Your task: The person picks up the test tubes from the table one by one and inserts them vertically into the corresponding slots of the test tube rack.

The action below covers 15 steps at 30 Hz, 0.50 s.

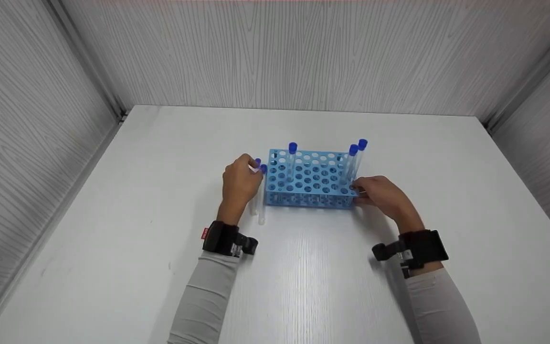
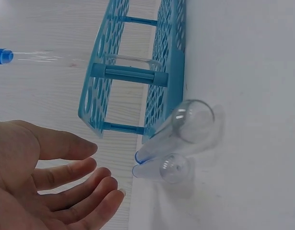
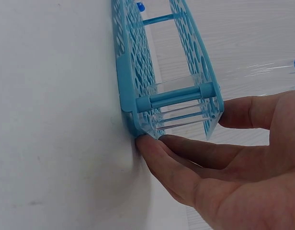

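Note:
A blue test tube rack (image 1: 311, 194) stands on the table in the head view. My right hand (image 1: 384, 195) grips its right end; in the right wrist view the thumb touches the upper plate and the fingers (image 3: 174, 172) press the lower edge. Two clear test tubes with blue caps, a nearer one (image 1: 262, 210) and a farther one (image 1: 254, 205), lie beside the rack's left end. Over their caps is my left hand (image 1: 242, 181). In the left wrist view its loosely bent fingers (image 2: 97, 191) hold nothing, apart from the tubes (image 2: 174, 168).
Three capped tubes stand in the rack: one tube (image 1: 292, 162) left of the middle, and a pair near the right end, a front tube (image 1: 350, 165) and a back tube (image 1: 361, 155). The white table (image 1: 303, 286) meets grey wood-grain panels (image 1: 275, 57) at the back and sides.

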Available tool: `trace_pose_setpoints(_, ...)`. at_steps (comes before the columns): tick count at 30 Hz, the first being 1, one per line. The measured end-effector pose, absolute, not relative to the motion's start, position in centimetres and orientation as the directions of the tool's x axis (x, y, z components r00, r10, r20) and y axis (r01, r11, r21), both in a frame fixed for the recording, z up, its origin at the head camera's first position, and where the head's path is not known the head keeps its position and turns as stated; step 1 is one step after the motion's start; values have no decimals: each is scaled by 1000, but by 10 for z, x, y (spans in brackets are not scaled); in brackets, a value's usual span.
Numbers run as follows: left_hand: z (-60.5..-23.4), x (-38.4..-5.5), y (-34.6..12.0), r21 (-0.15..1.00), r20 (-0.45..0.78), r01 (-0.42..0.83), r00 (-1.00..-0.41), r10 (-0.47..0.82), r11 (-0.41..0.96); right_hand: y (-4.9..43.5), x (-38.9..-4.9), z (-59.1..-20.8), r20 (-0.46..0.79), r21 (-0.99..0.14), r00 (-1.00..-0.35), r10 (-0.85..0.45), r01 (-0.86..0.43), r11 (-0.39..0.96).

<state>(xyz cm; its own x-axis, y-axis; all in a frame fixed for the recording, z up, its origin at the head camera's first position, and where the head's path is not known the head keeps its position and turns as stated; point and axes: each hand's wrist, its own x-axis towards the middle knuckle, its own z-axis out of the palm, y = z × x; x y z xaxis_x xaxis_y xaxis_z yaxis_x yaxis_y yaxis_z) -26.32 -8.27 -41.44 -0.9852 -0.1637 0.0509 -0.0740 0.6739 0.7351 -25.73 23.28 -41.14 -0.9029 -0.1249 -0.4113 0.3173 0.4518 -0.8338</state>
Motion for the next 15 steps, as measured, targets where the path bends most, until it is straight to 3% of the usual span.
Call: trace_pose_setpoints(15, -426, -266, -83, 644, -74, -135, -991, -114, 753, 233, -257, -412, -409, -830, -904, -125, 312, 462)
